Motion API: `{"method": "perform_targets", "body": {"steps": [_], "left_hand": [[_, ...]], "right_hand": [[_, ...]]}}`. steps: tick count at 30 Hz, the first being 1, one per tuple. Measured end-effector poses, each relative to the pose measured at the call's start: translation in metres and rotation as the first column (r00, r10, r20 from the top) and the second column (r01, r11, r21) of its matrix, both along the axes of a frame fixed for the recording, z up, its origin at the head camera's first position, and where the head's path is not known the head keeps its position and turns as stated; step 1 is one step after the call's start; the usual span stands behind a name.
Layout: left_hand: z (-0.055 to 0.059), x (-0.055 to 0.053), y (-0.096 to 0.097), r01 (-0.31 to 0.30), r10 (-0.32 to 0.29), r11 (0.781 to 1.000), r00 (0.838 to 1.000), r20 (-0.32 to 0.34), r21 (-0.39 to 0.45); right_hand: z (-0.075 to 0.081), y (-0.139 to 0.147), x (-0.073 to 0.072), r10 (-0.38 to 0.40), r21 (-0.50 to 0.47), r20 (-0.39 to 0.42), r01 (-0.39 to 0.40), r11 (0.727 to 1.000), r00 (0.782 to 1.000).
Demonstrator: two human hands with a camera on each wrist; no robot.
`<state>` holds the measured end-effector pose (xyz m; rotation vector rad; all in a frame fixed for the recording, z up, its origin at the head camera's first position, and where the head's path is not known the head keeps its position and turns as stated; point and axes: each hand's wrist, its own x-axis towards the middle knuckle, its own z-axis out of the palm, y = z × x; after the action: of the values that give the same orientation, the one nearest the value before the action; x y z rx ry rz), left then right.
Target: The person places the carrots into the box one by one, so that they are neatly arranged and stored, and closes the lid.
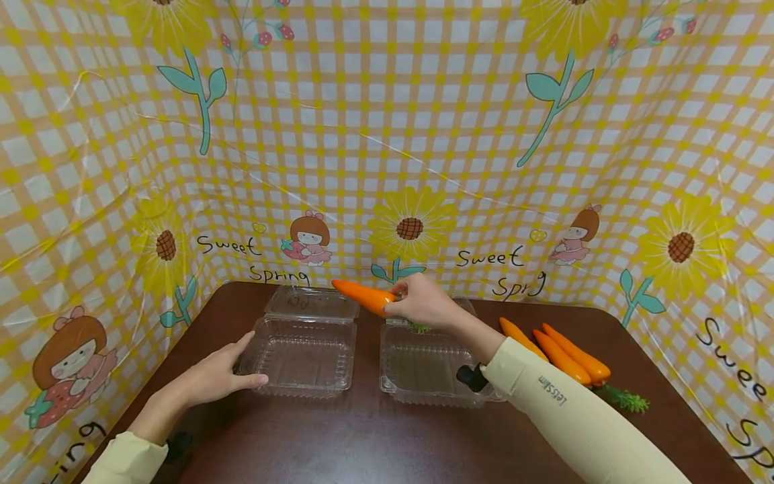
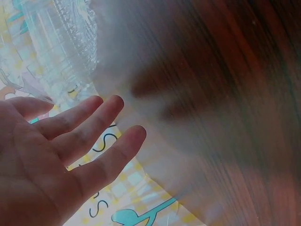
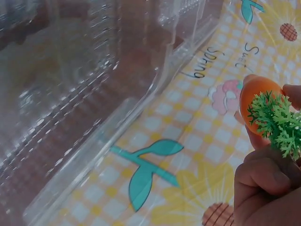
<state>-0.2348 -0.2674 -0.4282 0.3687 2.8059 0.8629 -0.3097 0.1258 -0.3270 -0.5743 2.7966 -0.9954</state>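
My right hand [image 1: 423, 302] grips an orange carrot [image 1: 361, 296] near its leafy end and holds it up above the rear of the clear boxes, tip to the left. In the right wrist view the carrot's thick end [image 3: 254, 101] and green leaves [image 3: 277, 120] show between the fingers. My left hand [image 1: 214, 373] is beside the left clear plastic box [image 1: 308, 356], fingers and thumb spread at its left side. The left wrist view shows that hand [image 2: 80, 150] with fingers extended and nothing in the palm. A second clear box [image 1: 423, 366] lies under the right forearm.
Several more carrots [image 1: 562, 356] lie on the right of the dark brown table [image 1: 290, 437], one with green leaves [image 1: 625, 398]. The left box's lid [image 1: 311, 304] is folded back toward the patterned cloth [image 1: 363, 134], which hangs around the table's back and sides.
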Motion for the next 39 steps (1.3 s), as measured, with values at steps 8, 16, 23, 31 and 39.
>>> {"method": "perform_targets", "body": {"steps": [8, 16, 23, 31, 39], "left_hand": [[0.000, 0.003, 0.000, -0.005, 0.005, 1.000, 1.000, 0.012, 0.001], [0.001, -0.003, 0.002, -0.005, 0.005, 1.000, 1.000, 0.013, 0.006], [0.002, 0.002, 0.002, 0.016, -0.016, 1.000, 1.000, 0.003, 0.002], [0.003, 0.003, 0.002, 0.020, -0.020, 1.000, 1.000, 0.013, 0.006], [-0.001, 0.000, 0.000, 0.018, -0.018, 1.000, 0.999, 0.036, 0.012]], "right_hand": [[-0.003, -0.037, -0.009, 0.134, 0.042, -0.009, -0.134, 0.990, 0.991], [-0.014, -0.067, -0.021, 0.230, 0.090, 0.001, -0.229, 0.969, 0.973], [-0.028, -0.092, -0.027, 0.290, 0.131, 0.044, -0.294, 0.947, 0.956], [-0.040, -0.113, -0.027, 0.308, 0.240, 0.070, -0.316, 0.918, 0.949], [-0.055, -0.126, -0.030, 0.320, 0.413, 0.062, -0.316, 0.854, 0.945]]}}
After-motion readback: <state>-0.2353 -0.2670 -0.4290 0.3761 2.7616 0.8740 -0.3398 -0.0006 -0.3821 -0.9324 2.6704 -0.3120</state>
